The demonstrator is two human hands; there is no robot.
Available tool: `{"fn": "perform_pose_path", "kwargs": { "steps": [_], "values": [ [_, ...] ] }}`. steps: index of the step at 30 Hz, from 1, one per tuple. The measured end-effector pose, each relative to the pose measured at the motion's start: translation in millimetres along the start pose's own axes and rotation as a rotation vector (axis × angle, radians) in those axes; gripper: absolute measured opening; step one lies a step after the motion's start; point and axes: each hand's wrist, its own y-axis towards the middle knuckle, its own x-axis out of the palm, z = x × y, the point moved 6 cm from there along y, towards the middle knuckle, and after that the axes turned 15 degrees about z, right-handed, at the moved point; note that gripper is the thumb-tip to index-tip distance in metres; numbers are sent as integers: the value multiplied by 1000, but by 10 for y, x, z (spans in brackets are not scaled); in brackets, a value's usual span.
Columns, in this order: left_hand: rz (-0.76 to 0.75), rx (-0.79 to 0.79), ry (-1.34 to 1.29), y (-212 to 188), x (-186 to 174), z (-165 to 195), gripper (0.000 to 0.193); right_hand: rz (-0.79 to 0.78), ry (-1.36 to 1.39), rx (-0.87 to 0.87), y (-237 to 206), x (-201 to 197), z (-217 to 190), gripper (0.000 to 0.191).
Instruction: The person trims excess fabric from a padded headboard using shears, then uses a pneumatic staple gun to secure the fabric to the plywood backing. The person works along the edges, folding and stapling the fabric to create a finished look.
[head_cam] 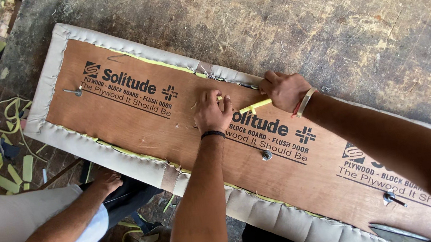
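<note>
One plywood panel (136, 120) lies under both hands, back side up, w/ beige padded fabric (46, 87) wrapped round its edges and yellow foam showing along the seams. Another person's arm (52, 234) rests below-left of the panel, hand at its near edge.

Left hand (212, 111): fingers curled tight, knuckles pressed onto the board, black band on wrist. Can't tell what's pinched inside the curl.

Right hand (284, 90): just right of the left hand, fingers closed, pinching at the fabric edge on the far side; wristband on.

One yellow foam strip (256, 104) lies between the 2 hands, touching the right one.

3 bolts: one (266, 155) just below the hands, one (72, 91) far left, one (393, 198) far right.
</note>
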Motion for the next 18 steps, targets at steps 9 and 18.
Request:
{"fn": "perform_pose_path", "kwargs": {
  "steps": [9, 18],
  "values": [
    [-14, 18, 23, -12, 12, 1, 25, -154, 17, 59, -473, -65, 175, 16],
    [-153, -271, 85, -31, 207, 1, 26, 32, 264, 149, -270, -217, 45, 37]
  ]
}}
